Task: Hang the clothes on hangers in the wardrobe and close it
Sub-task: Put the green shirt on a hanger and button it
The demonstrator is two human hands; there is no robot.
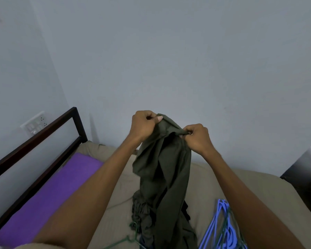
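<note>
Above the bed point(115, 203), left hand point(144, 125) and right hand point(198, 136) each pinch the olive garment point(162, 168) (soft, light, limp) at its top edge, possibly the waistband; hangers point(221, 229) lie beside.

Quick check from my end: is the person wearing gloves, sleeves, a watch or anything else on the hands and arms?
Nothing worn that shows. The left hand and right hand are bare, with no gloves, rings or watch visible. Both forearms are uncovered all the way down to the bottom edge of the head view; no sleeve enters the picture.
</note>
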